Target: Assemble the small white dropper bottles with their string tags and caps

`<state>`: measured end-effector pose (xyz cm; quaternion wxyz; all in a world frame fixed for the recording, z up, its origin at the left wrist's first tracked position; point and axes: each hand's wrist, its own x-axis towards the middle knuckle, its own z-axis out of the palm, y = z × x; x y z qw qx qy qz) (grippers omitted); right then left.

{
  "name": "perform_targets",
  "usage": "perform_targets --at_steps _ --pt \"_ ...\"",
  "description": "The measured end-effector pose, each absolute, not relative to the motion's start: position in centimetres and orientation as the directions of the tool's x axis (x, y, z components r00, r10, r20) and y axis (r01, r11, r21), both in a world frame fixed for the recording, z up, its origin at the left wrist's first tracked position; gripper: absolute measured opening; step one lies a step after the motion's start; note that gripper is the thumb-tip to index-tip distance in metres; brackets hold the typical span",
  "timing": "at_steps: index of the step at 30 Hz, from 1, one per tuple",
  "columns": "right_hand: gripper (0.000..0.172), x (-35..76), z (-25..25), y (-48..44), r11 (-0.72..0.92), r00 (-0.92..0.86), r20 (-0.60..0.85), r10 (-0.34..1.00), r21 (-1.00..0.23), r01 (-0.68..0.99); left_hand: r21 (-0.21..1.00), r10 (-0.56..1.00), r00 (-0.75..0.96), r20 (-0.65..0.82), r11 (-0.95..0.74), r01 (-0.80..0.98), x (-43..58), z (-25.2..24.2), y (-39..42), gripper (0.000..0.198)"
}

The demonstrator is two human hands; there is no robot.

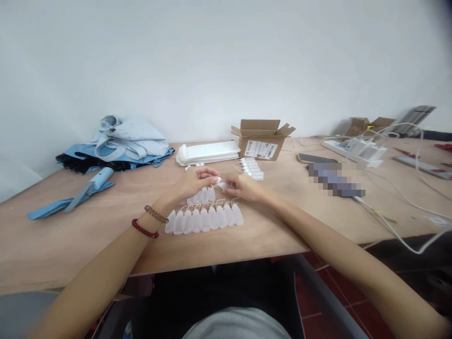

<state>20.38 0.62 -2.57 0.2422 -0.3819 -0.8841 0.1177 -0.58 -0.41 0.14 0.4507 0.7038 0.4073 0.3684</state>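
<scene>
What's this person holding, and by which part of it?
A small whitish piece: the left hand's grip is at its upper-left end, the right hand's grip at its other end. It's too small to tell more.

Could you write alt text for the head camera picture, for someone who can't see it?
A person's left hand and right hand hold a small white object over a wooden table. Nearer the viewer lies a row of white pieces with strings; beyond the hands stands an open cardboard box.
</scene>
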Motion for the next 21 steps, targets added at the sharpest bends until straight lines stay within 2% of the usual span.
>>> perform_targets --at_steps 6,13,21 --pt "0.013 20.1 -2.5 0.3 0.642 -0.53 0.368 0.764 -0.345 0.685 0.877 0.896 0.35 0.272 -0.381 0.294 -0.4 0.1 -0.5 0.028" --pt "0.017 19.8 -2.6 -0.1 0.64 -0.496 0.431 0.754 -0.308 0.704 0.87 0.902 0.357 0.244 -0.366 0.331 -0.5 -0.2 -0.1 0.026" --pt "0.015 19.6 -2.6 -0.5 0.719 -0.53 0.518 0.671 -0.283 0.634 0.895 0.921 0.313 0.232 -0.328 0.303 -0.7 -0.9 0.2 0.03"
